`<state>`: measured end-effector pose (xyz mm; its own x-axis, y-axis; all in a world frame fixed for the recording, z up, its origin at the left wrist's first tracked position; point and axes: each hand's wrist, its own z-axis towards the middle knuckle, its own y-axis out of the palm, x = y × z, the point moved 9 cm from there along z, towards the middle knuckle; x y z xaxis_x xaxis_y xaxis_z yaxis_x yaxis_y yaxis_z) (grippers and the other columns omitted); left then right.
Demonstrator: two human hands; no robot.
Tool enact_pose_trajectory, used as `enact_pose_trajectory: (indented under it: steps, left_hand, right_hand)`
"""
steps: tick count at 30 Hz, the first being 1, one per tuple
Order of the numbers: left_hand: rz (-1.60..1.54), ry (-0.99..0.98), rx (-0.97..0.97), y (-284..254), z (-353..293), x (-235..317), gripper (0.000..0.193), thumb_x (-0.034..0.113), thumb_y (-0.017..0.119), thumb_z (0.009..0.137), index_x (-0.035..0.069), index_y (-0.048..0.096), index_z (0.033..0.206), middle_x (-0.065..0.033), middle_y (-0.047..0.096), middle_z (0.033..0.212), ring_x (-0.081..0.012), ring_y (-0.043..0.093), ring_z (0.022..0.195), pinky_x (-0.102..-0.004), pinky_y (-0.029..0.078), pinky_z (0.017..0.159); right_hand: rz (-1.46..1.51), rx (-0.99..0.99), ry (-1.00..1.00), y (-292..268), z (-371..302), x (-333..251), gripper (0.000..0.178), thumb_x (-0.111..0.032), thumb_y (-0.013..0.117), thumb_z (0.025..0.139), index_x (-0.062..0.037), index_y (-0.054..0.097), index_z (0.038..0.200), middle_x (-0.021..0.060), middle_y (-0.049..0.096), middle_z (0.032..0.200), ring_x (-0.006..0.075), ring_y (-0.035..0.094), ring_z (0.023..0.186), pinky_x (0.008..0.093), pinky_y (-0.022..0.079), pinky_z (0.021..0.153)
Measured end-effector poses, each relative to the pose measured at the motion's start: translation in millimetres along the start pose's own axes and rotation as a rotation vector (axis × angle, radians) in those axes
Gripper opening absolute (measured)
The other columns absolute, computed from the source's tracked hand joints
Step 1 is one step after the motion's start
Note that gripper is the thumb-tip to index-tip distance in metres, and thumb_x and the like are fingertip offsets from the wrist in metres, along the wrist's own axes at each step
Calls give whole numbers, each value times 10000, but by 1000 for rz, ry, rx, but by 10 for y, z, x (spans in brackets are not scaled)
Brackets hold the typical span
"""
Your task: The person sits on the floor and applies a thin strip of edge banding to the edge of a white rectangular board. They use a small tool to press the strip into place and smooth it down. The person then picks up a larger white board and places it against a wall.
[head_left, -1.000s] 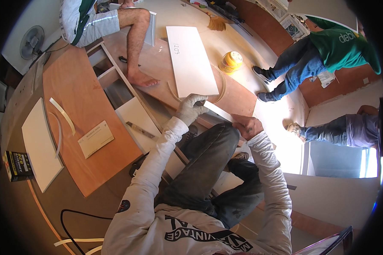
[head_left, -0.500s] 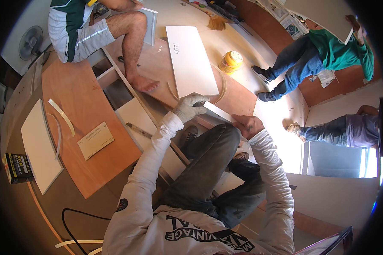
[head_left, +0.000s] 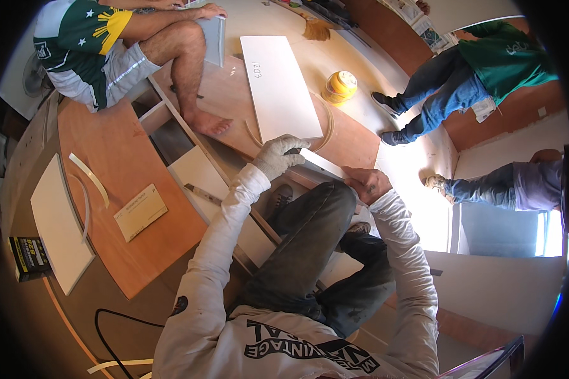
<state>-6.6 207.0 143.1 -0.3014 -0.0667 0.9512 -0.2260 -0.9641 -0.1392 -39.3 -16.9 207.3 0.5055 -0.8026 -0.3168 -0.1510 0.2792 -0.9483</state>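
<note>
My left hand [head_left: 278, 157], in a pale knit glove, is closed at the left end of a narrow white board [head_left: 322, 165] above my knees. Something small and dark [head_left: 293, 151] shows between its thumb and fingers; its kind is hidden. With bare, bent fingers, my right hand [head_left: 368, 184] grips the right end of the same board, which is tilted edge up. Just beyond lies a larger white panel [head_left: 281, 85] with handwriting, and a loop of thin edging strip [head_left: 328, 129] curls from under it.
A seated person's bare foot [head_left: 210, 122] rests beyond my left hand. Left are a brown board [head_left: 117, 243], a cardboard packet [head_left: 141, 213], a white panel [head_left: 60, 227] and a black box [head_left: 28, 258]. A yellow tub [head_left: 340, 87] stands ahead; two people stand at right.
My hands and the board hold nearly the same place. The seated person has leaned, lowering their arms over a grey panel. The person in green has turned, the large board rising out of view.
</note>
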Motion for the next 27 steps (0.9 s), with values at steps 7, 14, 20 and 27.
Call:
enact_pose_trajectory:
  steps: [7, 14, 20, 27]
  left_hand:
    - [135, 97, 2, 20, 22, 143, 326, 69, 726, 794, 61, 676, 1116, -101, 676, 1050, -245, 661, 944, -329, 522, 861]
    - [280, 124, -61, 7, 60, 208, 302, 32, 697, 806, -2, 661, 1104, -123, 659, 1029, -250, 649, 953, -316, 513, 851]
    - [374, 180, -78, 136, 58, 344, 311, 42, 682, 811, -3, 658, 1118, -154, 656, 1017, -272, 643, 913, -339, 512, 821]
    - [495, 253, -95, 164, -11, 142, 314, 27, 678, 834, -33, 640, 1140, -176, 649, 1065, -297, 628, 982, -370, 501, 887]
  right_hand:
    - [-221, -30, 64, 100, -21, 201, 304, -267, 663, 867, -111, 701, 1125, 180, 706, 927, 363, 673, 886, 408, 533, 793]
    - [59, -44, 124, -247, -105, 5, 378, -289, 693, 850, -93, 685, 1173, 162, 707, 996, 326, 678, 928, 409, 525, 823]
    - [289, -317, 610, -572, -968, 806, 248, -288, 651, 887, -85, 738, 1001, 75, 714, 767, 170, 677, 724, 336, 530, 715]
    - [563, -291, 679, -648, -1799, 1839, 286, -250, 661, 897, 5, 705, 1018, 78, 716, 826, 155, 645, 704, 321, 518, 602]
